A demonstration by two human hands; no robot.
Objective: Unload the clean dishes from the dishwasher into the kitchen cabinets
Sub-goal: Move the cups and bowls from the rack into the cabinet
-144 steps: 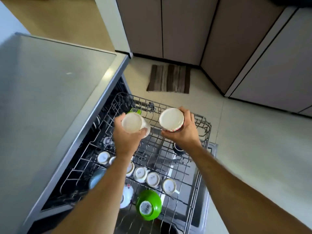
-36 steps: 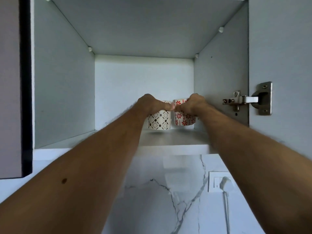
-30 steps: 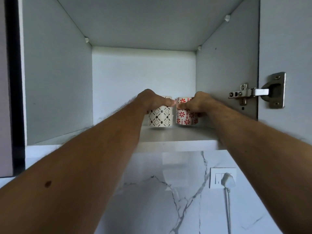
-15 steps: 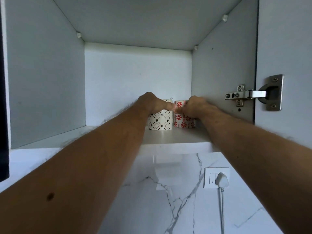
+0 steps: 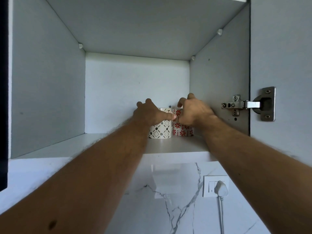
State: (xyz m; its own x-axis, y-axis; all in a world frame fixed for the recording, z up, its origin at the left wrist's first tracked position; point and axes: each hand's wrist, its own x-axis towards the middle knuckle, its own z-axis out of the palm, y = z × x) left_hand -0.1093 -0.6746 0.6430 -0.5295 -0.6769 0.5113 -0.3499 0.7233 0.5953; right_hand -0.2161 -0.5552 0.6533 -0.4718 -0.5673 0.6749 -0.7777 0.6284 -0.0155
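Two mugs stand upright side by side at the back right of the open cabinet's shelf (image 5: pixel 168 146). One is white with a black diamond pattern (image 5: pixel 160 131), the other white with red flowers (image 5: pixel 183 130). My left hand (image 5: pixel 150 114) is over the black-patterned mug, its fingers lifted above the rim and its thumb lying across the mug's front. My right hand (image 5: pixel 195 112) is over the red-flowered mug, fingers raised off it. The hands hide the mugs' upper parts and handles.
The cabinet's right wall (image 5: pixel 219 81) is close to the red-flowered mug, with a metal hinge (image 5: pixel 244 104) and the open door (image 5: pixel 283 56) beyond. Bare shelf lies left of the mugs. Below are a marble backsplash (image 5: pixel 168 200) and a wall socket with a plug (image 5: pixel 217 187).
Both mugs went from the dishwasher rack up onto the cabinet shelf. In the last half second the fingers of both hands have lifted off the mugs' tops.
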